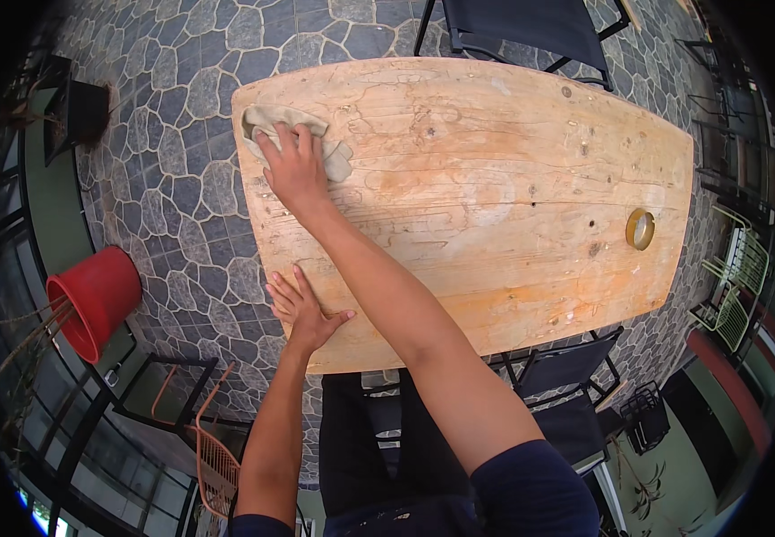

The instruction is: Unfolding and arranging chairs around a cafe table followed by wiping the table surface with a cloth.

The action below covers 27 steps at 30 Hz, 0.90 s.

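A wooden table top [441, 201] with knots, cracks and worn patches lies before me. My right hand [293, 164] presses on a crumpled beige cloth [338, 164] near the table's far left corner, fingers bent over it. Nearer to me, my left hand [307, 312] rests flat at the table's left edge, fingers and thumb spread, holding nothing. A round yellowish ashtray [640, 229] stands at the right end of the table, far from both hands.
Black chairs stand beyond the table [525, 30] and at its near side [565, 369]. A red plant pot [108, 295] and a wicker-like orange chair [216, 470] are at the left. Grey stone-patterned floor [186, 194] surrounds the table.
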Motion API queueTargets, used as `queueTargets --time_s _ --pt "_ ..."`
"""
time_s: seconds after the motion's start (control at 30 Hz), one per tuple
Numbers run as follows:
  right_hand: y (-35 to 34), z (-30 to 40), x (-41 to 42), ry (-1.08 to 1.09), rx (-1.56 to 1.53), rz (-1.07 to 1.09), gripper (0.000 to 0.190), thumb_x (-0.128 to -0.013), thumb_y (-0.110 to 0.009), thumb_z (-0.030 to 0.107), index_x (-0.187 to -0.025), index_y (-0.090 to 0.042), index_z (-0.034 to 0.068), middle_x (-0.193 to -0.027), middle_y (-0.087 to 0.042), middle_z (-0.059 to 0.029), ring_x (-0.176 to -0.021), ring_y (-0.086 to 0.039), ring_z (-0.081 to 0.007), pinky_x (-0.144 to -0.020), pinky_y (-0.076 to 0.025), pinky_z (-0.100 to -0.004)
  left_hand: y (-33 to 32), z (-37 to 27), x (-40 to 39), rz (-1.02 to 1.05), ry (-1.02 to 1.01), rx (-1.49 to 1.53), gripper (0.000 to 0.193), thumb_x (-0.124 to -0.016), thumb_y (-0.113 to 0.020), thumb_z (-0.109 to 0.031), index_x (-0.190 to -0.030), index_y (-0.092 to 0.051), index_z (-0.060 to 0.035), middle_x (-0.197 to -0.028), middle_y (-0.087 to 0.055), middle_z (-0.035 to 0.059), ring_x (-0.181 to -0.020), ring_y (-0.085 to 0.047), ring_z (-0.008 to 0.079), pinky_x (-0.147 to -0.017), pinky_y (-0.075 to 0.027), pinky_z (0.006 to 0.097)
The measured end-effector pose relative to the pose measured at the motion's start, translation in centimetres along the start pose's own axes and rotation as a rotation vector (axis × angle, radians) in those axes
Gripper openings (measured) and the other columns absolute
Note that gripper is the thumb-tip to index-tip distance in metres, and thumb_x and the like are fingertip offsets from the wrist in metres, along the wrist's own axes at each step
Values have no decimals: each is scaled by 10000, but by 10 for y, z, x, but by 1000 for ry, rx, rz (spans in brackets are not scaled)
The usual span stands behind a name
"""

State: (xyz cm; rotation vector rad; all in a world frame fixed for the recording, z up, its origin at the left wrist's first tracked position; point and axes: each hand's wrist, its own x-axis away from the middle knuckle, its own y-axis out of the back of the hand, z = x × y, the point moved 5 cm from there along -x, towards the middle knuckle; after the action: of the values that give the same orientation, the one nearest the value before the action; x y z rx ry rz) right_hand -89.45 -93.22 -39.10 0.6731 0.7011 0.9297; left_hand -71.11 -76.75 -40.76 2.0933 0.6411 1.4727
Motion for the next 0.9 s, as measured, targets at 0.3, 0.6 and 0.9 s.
queueTargets --time_s 0.3,0.6,0.9 --pt "68 -98 -20 -84 283 -80 527 -685 -675 196 -1185 -511 194 -1172 -492 -68 -1042 -427 -275 -840 -362 -404 5 1 0 47 56 -15 1349 -561 -748 -590 -1374 181 -45 -1335 298 346 -1236 293 495 -922 31 683" --pt "161 -231 -5 -670 511 -361 448 -778 -592 199 -1202 -510 82 -1216 -456 -201 -1075 -408 -377 -900 -360 -462 0 -2 0 55 28 46 1330 -571 -740 -589 -1380 171 -55 -1326 309 350 -1215 312 513 -908 44 702" --pt "17 -35 -40 -412 207 -239 525 -726 -645 116 -1220 -469 89 -1227 -410 -157 -1062 -373 -336 -895 -336 -445 -1 2 1 69 32 0 1302 -590 -738 -565 -1385 161 -60 -1333 293 351 -1215 297 528 -908 23 711"
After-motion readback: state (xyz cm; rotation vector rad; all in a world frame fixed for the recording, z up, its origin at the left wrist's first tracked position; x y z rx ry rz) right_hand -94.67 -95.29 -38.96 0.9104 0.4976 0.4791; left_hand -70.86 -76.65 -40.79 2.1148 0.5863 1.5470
